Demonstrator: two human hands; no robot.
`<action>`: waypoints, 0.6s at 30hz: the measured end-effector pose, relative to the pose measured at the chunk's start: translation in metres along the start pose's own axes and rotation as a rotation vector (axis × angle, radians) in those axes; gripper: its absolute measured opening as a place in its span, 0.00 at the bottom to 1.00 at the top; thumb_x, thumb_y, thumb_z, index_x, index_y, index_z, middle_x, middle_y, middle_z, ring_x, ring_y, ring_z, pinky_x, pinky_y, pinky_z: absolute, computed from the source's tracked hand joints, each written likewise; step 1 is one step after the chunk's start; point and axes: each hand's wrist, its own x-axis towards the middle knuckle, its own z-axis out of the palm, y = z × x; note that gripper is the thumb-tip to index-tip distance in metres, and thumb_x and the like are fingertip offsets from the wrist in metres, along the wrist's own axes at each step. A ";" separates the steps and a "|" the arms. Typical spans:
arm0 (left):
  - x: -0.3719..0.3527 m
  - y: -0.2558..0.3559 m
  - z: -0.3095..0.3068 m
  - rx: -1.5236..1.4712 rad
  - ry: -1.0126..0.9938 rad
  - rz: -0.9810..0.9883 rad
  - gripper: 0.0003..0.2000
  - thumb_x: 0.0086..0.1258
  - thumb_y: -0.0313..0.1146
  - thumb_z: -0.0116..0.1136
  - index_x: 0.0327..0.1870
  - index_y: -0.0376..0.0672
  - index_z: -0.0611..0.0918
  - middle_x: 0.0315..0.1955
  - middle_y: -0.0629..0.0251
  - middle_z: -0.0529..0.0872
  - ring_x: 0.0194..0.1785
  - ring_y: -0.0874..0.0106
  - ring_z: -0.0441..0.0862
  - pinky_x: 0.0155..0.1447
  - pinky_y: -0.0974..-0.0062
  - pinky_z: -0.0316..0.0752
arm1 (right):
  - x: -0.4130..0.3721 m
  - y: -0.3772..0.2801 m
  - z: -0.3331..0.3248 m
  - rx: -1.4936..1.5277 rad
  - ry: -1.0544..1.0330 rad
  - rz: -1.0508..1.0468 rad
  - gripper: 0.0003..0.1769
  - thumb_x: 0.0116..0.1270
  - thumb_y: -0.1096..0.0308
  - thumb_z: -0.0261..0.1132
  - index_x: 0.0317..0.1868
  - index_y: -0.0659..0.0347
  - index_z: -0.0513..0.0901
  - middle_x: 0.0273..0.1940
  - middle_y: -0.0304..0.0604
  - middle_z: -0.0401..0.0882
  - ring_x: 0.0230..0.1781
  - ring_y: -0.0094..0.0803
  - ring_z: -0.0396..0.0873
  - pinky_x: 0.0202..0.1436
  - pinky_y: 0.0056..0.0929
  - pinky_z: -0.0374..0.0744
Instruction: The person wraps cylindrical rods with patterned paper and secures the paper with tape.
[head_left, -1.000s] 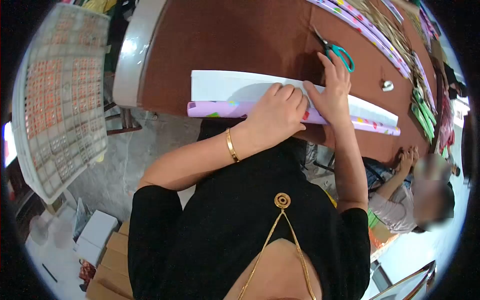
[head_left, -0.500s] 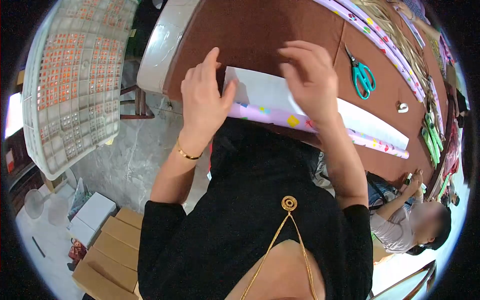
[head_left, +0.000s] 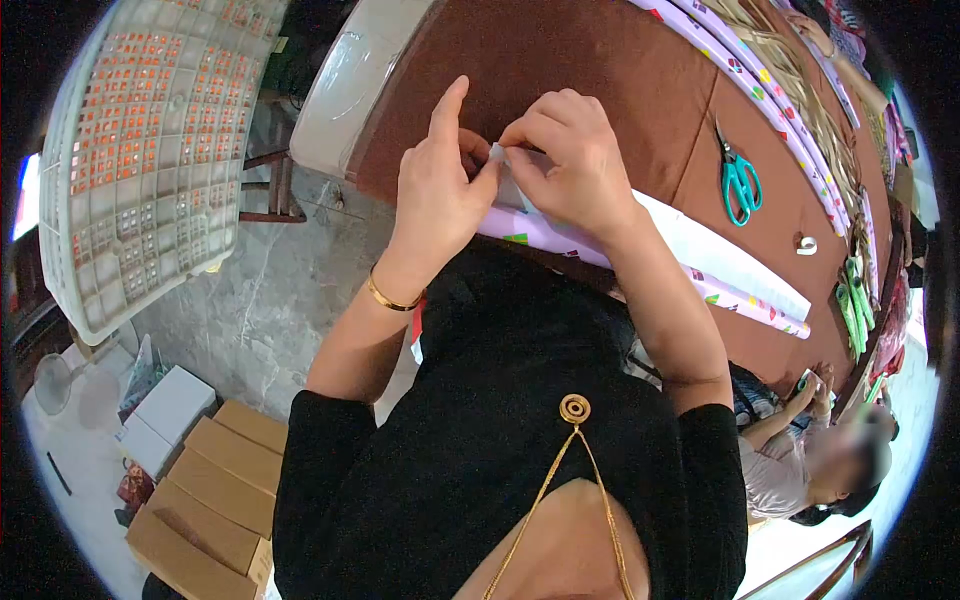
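Observation:
A sheet of wrapping paper (head_left: 690,240), white on its inner face and lilac with colourful prints outside, lies partly rolled along the table edge in front of me. My left hand (head_left: 438,185) is at its left end, index finger pointing up, thumb and a curled finger closed at the upper corner. From the other side, my right hand (head_left: 572,165) pinches the same corner between thumb and curled fingers. A small white tip of paper shows between the two hands. The fingers cover most of the paper's left end.
Teal-handled scissors (head_left: 738,180) and a small white roll (head_left: 806,244) lie right on the brown tablecloth (head_left: 560,50). Beyond are lilac paper rolls (head_left: 770,105) and green-handled tools (head_left: 853,305). A white plastic crate (head_left: 160,170) and cardboard boxes (head_left: 215,480) stand left. A person (head_left: 800,470) works at right.
Both hands were apart above the paper. They have come together at its upper left corner, the right hand moving left, and now pinch it.

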 end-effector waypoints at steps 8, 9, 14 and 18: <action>-0.001 0.000 -0.005 -0.075 -0.009 -0.038 0.40 0.61 0.23 0.63 0.76 0.37 0.58 0.32 0.56 0.87 0.32 0.65 0.86 0.41 0.67 0.81 | 0.002 -0.003 0.003 -0.071 0.014 -0.062 0.08 0.47 0.74 0.71 0.29 0.54 0.82 0.30 0.36 0.77 0.33 0.37 0.76 0.42 0.36 0.71; -0.001 -0.002 -0.005 -0.097 -0.013 -0.042 0.40 0.61 0.23 0.63 0.77 0.37 0.58 0.32 0.56 0.88 0.33 0.65 0.86 0.42 0.68 0.81 | 0.002 -0.002 0.005 -0.064 0.013 -0.068 0.09 0.47 0.74 0.71 0.29 0.54 0.82 0.30 0.36 0.76 0.34 0.37 0.75 0.42 0.36 0.71; -0.002 -0.002 -0.007 -0.137 -0.036 -0.127 0.44 0.59 0.21 0.66 0.79 0.44 0.58 0.34 0.65 0.87 0.36 0.78 0.82 0.43 0.77 0.77 | 0.002 -0.003 0.005 -0.103 -0.007 -0.076 0.09 0.46 0.73 0.71 0.29 0.54 0.81 0.30 0.36 0.76 0.34 0.37 0.75 0.43 0.37 0.71; -0.001 0.000 -0.007 -0.091 -0.017 -0.102 0.44 0.60 0.21 0.64 0.79 0.40 0.56 0.34 0.61 0.88 0.35 0.72 0.84 0.44 0.73 0.79 | 0.002 -0.004 0.006 -0.116 -0.029 -0.074 0.08 0.46 0.72 0.71 0.29 0.55 0.81 0.30 0.36 0.76 0.34 0.37 0.76 0.44 0.37 0.72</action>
